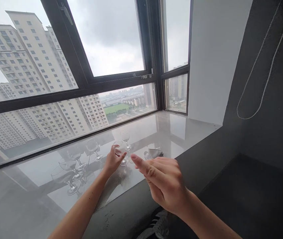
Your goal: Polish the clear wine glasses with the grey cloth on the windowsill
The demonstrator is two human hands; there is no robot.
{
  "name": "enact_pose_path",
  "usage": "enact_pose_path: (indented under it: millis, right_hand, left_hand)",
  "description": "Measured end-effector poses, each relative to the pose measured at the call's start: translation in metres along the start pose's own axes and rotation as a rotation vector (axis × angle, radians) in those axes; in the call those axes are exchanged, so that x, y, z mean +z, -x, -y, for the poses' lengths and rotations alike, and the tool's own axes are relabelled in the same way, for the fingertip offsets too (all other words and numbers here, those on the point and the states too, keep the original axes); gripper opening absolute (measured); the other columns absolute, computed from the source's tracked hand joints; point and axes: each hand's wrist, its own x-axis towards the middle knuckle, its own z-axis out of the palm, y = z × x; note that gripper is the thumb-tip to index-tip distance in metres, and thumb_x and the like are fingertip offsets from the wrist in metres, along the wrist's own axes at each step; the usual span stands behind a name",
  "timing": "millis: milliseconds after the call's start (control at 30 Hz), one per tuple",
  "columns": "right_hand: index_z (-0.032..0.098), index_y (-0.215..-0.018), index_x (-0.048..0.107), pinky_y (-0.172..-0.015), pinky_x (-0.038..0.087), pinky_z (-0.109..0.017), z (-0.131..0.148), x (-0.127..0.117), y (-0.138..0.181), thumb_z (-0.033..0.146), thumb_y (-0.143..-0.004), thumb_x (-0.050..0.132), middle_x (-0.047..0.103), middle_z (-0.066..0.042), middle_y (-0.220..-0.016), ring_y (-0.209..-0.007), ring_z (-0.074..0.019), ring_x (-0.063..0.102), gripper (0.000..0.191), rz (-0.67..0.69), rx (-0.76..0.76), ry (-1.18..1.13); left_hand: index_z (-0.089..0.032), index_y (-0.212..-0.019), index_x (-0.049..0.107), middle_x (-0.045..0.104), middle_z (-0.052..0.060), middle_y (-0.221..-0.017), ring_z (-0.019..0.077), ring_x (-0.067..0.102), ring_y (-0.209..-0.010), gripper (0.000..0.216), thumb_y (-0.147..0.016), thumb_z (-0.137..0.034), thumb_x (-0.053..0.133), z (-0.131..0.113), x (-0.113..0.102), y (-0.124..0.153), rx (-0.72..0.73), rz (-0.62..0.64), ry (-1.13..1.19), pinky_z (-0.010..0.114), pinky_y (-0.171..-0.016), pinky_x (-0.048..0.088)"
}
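My left hand (pixel 114 161) is closed around the bowl of a clear stemmed wine glass (pixel 124 162), whose foot shows just right of my fingers at the sill's surface. Close behind it stands another wine glass (pixel 125 135), upright. Nearer the camera, my right hand (pixel 165 182) is raised with its fingers pressed together and pointing left; its inner side is hidden, so whatever it may hold cannot be seen. Just beyond the right hand lies a crumpled pale grey cloth (pixel 155 152) on the sill.
Several more clear stemmed glasses, among them one glass (pixel 93 146), stand at the left of the glossy window sill (pixel 141 131). Dark-framed windows (pixel 84 81) run behind it. The sill's front edge drops to a dark wall. A beaded cord (pixel 263 89) hangs at right.
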Motion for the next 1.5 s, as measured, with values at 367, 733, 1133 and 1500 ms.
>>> enact_pose_path:
  millis: [367,733,1133,1500]
  right_hand:
    - [0.019,-0.152,0.036,-0.061,0.048,-0.024,-0.001,0.001,0.002,0.006,-0.092,0.047,0.075,-0.004,-0.095,-0.073,-0.0115,0.067,0.062,0.005,-0.018,0.012]
    - [0.019,-0.152,0.036,-0.061,0.047,-0.024,-0.003,0.001,0.004,0.006,-0.092,0.049,0.074,-0.004,-0.092,-0.072,-0.0119,0.067,0.063,0.009,-0.017,-0.004]
    - [0.022,-0.153,0.034,-0.061,0.048,-0.023,-0.002,0.002,0.002,0.008,-0.094,0.046,0.075,-0.003,-0.089,-0.072,-0.0109,0.068,0.062,0.003,-0.027,0.022]
    - [0.022,-0.153,0.033,-0.061,0.047,-0.023,-0.004,0.002,0.004,0.010,-0.094,0.046,0.074,-0.002,-0.087,-0.071,-0.0113,0.067,0.062,0.015,-0.027,0.048]
  left_hand:
    - [-0.023,-0.116,0.048,0.068,0.001,-0.084,0.0197,0.068,-0.072,0.054,-0.077,-0.054,0.069,0.002,0.001,0.000,-0.010,-0.008,0.007,0.035,-0.070,0.052]
    - [-0.022,-0.117,0.049,0.068,0.002,-0.085,0.0202,0.068,-0.074,0.054,-0.078,-0.053,0.068,0.000,0.001,0.000,-0.013,-0.011,0.004,0.035,-0.069,0.052]
    - [-0.022,-0.117,0.048,0.068,0.001,-0.085,0.0197,0.068,-0.073,0.054,-0.078,-0.055,0.068,-0.003,-0.001,0.000,-0.023,0.007,-0.005,0.035,-0.069,0.052]
    - [-0.022,-0.118,0.047,0.068,0.001,-0.087,0.0199,0.068,-0.074,0.055,-0.078,-0.054,0.068,-0.002,0.000,0.000,-0.021,0.012,-0.002,0.035,-0.070,0.052]
